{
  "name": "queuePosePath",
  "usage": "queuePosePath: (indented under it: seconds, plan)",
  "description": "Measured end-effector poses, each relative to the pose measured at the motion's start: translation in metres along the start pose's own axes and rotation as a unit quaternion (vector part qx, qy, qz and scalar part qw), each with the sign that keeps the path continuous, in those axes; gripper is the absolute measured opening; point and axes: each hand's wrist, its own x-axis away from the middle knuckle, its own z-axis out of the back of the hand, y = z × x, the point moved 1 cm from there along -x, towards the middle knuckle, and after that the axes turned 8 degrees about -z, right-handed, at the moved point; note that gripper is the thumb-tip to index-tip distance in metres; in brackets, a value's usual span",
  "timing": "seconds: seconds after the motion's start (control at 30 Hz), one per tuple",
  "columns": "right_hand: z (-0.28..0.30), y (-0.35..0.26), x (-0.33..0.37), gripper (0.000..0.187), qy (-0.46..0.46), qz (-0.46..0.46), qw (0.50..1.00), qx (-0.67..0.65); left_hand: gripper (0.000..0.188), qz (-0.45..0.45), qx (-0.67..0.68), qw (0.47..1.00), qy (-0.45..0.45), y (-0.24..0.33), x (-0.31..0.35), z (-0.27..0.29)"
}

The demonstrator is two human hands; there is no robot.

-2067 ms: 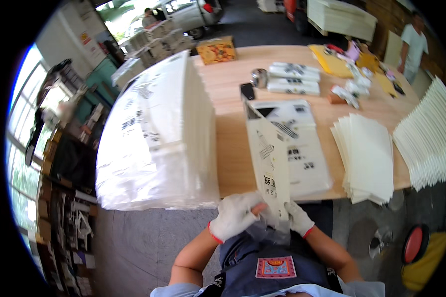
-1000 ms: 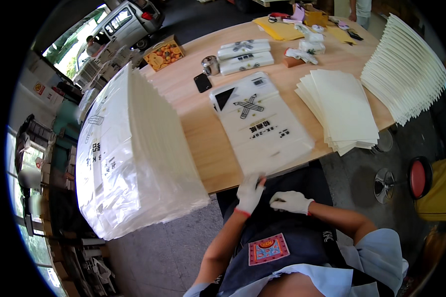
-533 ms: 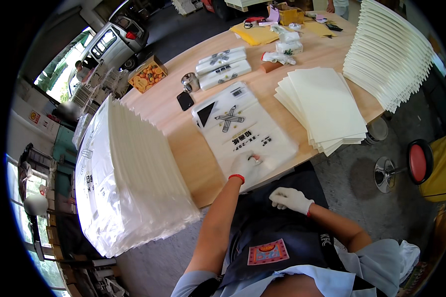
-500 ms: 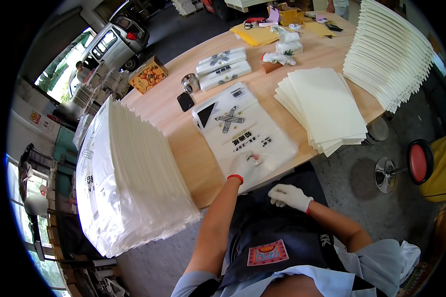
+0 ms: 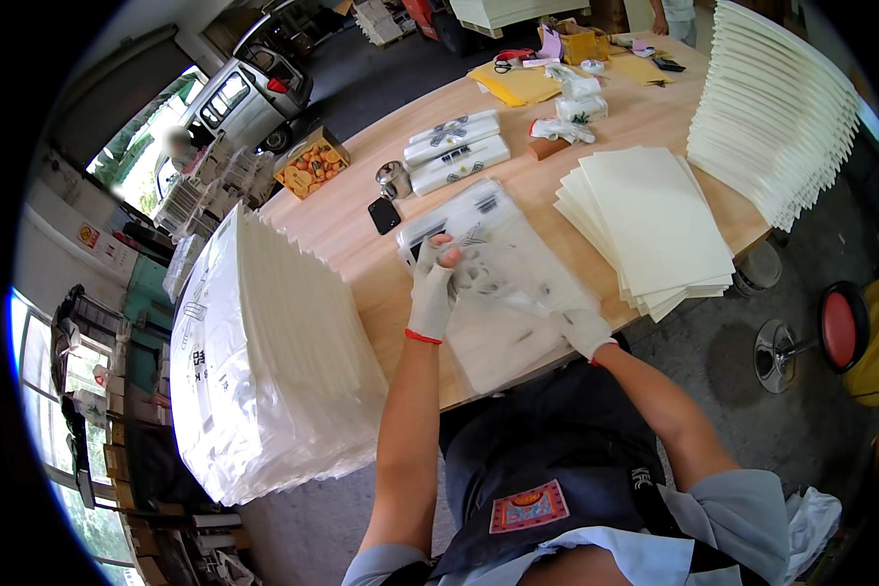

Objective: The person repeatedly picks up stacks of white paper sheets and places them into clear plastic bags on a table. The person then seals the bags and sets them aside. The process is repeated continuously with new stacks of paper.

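Note:
A stack of clear printed plastic bags (image 5: 518, 337) lies flat on the table in front of me. My left hand (image 5: 430, 298), in a white glove with bare fingertips, is closed at the top bag, whose film is rumpled and raised beside the fingers. My right hand (image 5: 586, 332), also gloved, touches the bags at their near right edge; its fingers are blurred and partly hidden. To the right lies a fanned stack of cream paper sheets (image 5: 659, 220). On the left stands a tall pile of filled plastic bags (image 5: 264, 361).
A black phone (image 5: 384, 216), a metal pot (image 5: 393, 180) and rolled plastic bags (image 5: 459, 151) lie beyond the bags. A fruit-printed box (image 5: 313, 164) stands at the far left edge. A high stack of cream paper (image 5: 767, 117) rises at the right. A red stool (image 5: 840, 327) stands beyond the table.
My left hand has moved up the bags and rumpled the top one. My right hand has come from my lap to the bags' near right edge. The view has shifted slightly.

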Motion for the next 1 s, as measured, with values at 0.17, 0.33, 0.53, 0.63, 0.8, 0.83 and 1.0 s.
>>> queuePosePath:
  seconds: [0.17,0.33,0.53,0.63,0.8,0.83,1.0]
  plan:
    - [0.047,-0.053,0.043,0.043,0.039,0.064,0.971,-0.226,0.013,0.031,-0.338,0.928,-0.152,-0.026,0.018,-0.022]
    - [-0.004,-0.067,0.028,0.041,0.097,0.173,0.976,-0.092,0.028,-0.315,-0.467,0.752,-0.342,-0.002,0.112,-0.141]
    - [-0.003,-0.049,0.046,0.039,0.005,0.162,0.987,-0.018,0.027,-0.247,-0.448,0.779,-0.362,-0.01,0.135,-0.129]
    - [-0.008,-0.044,0.045,0.038,-0.014,0.189,0.981,-0.031,0.028,-0.256,-0.362,0.798,-0.409,-0.02,0.148,-0.126]
    - [0.016,0.004,0.044,0.037,0.145,0.331,0.923,-0.129,0.015,-0.204,-0.414,0.828,-0.319,-0.07,0.107,-0.084]
    - [0.057,-0.036,0.065,0.033,-0.038,0.02,0.992,0.122,0.015,-0.118,-0.405,0.873,-0.245,-0.073,0.099,-0.053]
    - [0.113,0.036,0.048,0.035,0.323,0.061,0.909,0.257,0.019,0.15,-0.286,0.927,-0.191,-0.094,0.074,-0.026]
